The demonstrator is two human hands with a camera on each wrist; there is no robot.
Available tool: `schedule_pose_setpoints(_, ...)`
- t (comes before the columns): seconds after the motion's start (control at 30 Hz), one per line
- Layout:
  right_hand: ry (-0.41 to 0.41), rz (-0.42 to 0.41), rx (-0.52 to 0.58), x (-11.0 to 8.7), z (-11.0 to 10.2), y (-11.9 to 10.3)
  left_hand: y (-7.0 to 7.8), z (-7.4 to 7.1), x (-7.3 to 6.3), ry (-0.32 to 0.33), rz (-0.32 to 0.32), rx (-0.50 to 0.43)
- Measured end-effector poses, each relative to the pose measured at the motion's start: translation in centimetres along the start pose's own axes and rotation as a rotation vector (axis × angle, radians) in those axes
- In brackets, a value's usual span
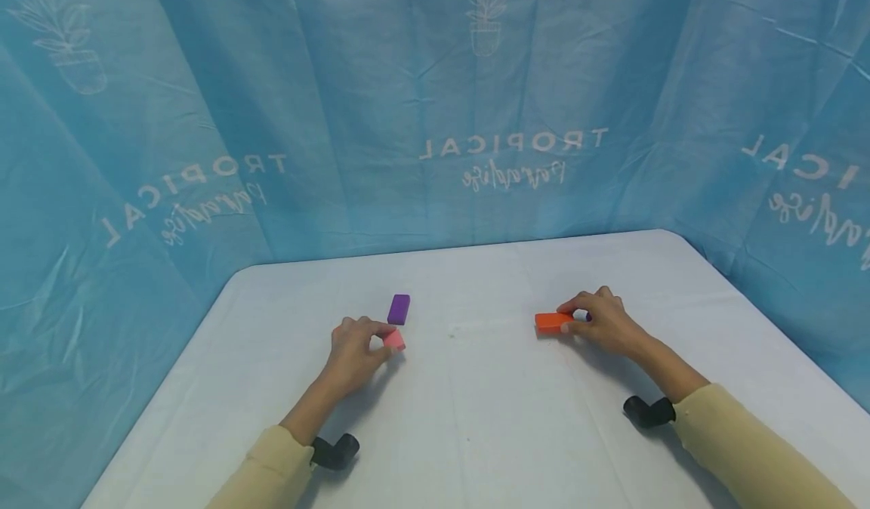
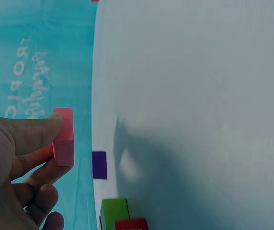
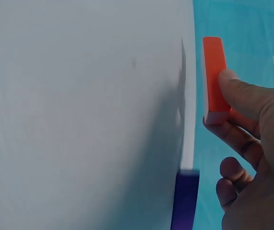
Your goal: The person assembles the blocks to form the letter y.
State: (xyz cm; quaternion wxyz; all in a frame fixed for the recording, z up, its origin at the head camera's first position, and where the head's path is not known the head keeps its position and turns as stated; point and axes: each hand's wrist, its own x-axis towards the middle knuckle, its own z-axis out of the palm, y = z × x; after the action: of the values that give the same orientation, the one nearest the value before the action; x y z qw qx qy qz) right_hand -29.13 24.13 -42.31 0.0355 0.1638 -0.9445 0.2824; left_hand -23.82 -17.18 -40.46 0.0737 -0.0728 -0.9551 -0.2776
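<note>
A blue, white-lettered curtain [image 1: 367, 78] hangs behind and beside the white tabletop [image 1: 476, 403]; the left hand [image 1: 353, 352] pinches a pink block [image 1: 395, 340], the right hand [image 1: 605, 323] an orange block [image 1: 550, 323].

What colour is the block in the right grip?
Orange; the block shows best in the right wrist view.

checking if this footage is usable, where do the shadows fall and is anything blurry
Head view: soft shadows lie on the white table beside the left hand and right hand; left wrist view: a broad shadow widens toward the bottom, pink block fairly crisp; right wrist view: a similar shadow, and the top edge of the purple block looks soft.
</note>
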Motion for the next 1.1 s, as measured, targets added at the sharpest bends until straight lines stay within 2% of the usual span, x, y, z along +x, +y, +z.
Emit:
schedule_pose_setpoints(0.2, -0.006, -0.055, 0.022, -0.2, 0.3, -1.3, 1.0, 0.4, -0.3, 0.008, 0.016, -0.011)
schedule_pose_setpoints(0.5, -0.024, -0.089, 0.039, -0.4, 0.7, -2.5, 2.6, 0.9, -0.6, -0.01, 0.001, -0.049)
schedule_pose_setpoints(0.73, -0.039, -0.124, 0.068, -0.3, 1.1, -3.1, 3.5, 1.8, -0.8, -0.027, -0.02, -0.095)
schedule_pose_setpoints(1.1, -0.072, -0.149, 0.098, 0.1, 1.9, -4.0, 4.5, 3.3, -0.9, -0.086, -0.071, -0.252)
